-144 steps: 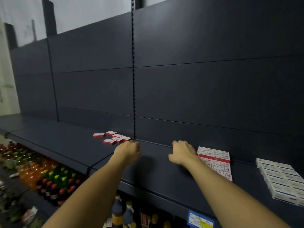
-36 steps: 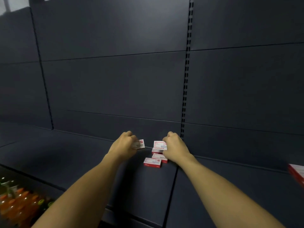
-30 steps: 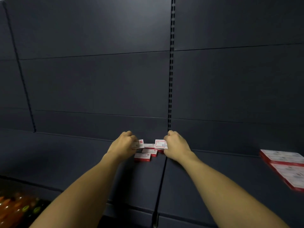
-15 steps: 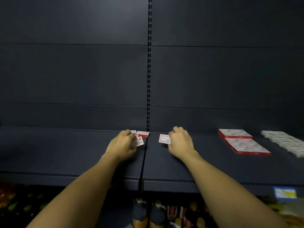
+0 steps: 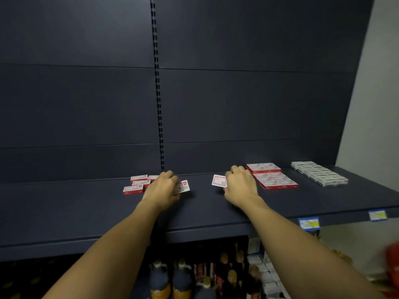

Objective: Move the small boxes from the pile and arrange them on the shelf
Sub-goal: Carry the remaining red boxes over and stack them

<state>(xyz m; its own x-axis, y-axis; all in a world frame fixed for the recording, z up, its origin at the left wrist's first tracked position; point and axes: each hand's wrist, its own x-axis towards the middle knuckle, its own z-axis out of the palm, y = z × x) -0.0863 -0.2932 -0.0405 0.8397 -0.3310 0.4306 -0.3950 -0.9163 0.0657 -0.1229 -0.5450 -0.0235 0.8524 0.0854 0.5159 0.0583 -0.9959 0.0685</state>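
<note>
A loose pile of small red-and-white boxes (image 5: 138,184) lies on the dark shelf (image 5: 205,214), left of the upright slotted post. My left hand (image 5: 163,188) is closed around small boxes (image 5: 183,187), just right of the pile. My right hand (image 5: 240,185) holds one small box (image 5: 219,180) tilted up above the shelf. To its right lies a neat block of red-and-white boxes (image 5: 273,176) arranged flat in rows.
A block of white boxes (image 5: 319,176) sits at the shelf's right end. Price tags (image 5: 308,223) hang on the front edge. Dark bottles (image 5: 170,281) and packets stand on the lower shelf. A pale wall (image 5: 375,126) bounds the right side.
Both hands have moved right, away from the pile, each carrying small boxes. The view has swung right, bringing the arranged red and white blocks fully into sight.
</note>
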